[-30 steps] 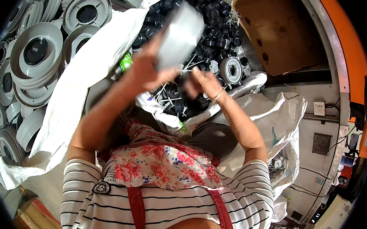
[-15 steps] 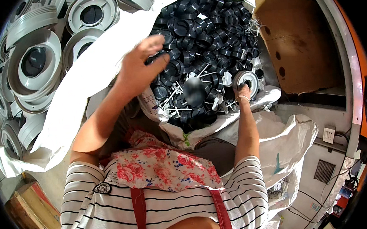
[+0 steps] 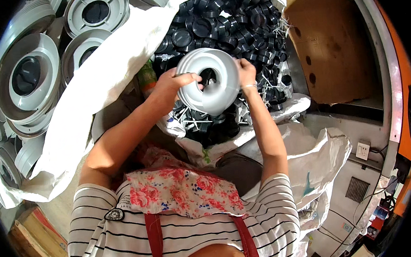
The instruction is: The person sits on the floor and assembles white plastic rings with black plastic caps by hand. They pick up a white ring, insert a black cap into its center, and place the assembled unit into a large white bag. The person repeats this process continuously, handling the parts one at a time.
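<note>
Both hands hold a round light-grey plastic ring [image 3: 190,68], with ridged outer edges and an opening at its centre, above the sack of caps. My left hand [image 3: 178,85] grips its left side, the fingertips reaching toward the central opening. On the opposite rim, my right hand [image 3: 246,74] is closed around the edge, its fingers partly hidden behind the ring. Beneath lie many black threaded plastic caps [image 3: 204,27], mixed with thin white plastic sprues [image 3: 195,122], in an open white woven sack [image 3: 230,145].
At the left, another white sack [image 3: 80,112] holds several large grey rings [image 3: 50,53] with black centres. A brown cardboard sheet [image 3: 332,45] leans at the right, beside a machine frame with a wall socket [image 3: 363,150]. Flattened cardboard [image 3: 37,237] sits at lower left.
The grey ring has come from the sack's right side to the middle, lifted by my right hand. My left hand has moved down and closed on it. A blurred dark round thing is gone from mid-view.
</note>
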The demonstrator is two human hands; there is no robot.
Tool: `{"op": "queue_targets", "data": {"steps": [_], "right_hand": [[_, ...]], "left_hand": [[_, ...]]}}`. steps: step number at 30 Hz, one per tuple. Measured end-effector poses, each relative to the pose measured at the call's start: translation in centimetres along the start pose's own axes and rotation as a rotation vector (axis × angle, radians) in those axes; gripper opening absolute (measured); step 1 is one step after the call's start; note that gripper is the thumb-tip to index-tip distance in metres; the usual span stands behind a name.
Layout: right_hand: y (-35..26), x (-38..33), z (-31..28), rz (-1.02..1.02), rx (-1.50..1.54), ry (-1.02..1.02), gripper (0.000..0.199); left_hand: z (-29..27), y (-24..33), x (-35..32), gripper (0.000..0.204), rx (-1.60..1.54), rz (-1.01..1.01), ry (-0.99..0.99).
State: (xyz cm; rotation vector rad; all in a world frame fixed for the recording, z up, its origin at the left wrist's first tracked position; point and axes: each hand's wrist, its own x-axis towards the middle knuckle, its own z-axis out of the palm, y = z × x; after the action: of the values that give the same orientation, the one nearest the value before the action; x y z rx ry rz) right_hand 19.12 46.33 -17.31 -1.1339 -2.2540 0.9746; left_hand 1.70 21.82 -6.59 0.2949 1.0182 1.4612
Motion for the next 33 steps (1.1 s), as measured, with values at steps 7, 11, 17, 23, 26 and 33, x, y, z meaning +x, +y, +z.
{"op": "queue_targets", "data": {"steps": [7,11,17,23,26,33], "right_hand": [[5.4,3.2,3.5,-0.431,-0.894,0.068,0.02],[-1.8,1.4,0.6,-0.454,-0.642,0.171,0.011],[-11.8,-5.0,-1.4,-0.185,-0.117,-0.058,0.024],[-17.5,-8.0,-3.8,-0.329,-0.321,-0.217,0.081],[-18.1,-9.5,-4.2,-0.335,-0.388,-0.199,0.078],[-21.4,-12.4,-6.3,-0.64,-0.496,-0.357,0.076]], "left_hand": [[-1.6,-1.2,1.7,0.061,0.174,0.291,0.254],[-1.3,-2.1,2.0,0.049,0.27,0.27,0.32],[0.3,-1.7,0.4,0.019,-0.28,0.07,-0.106],[0.5,-1.3,-0.8,0.031,-0.228,0.128,-0.158],[0.7,-1.8,-1.6,0.031,-0.247,0.126,-0.229],[0.1,-0.8,-4.3,0.036,-0.161,0.028,-0.389]]}}
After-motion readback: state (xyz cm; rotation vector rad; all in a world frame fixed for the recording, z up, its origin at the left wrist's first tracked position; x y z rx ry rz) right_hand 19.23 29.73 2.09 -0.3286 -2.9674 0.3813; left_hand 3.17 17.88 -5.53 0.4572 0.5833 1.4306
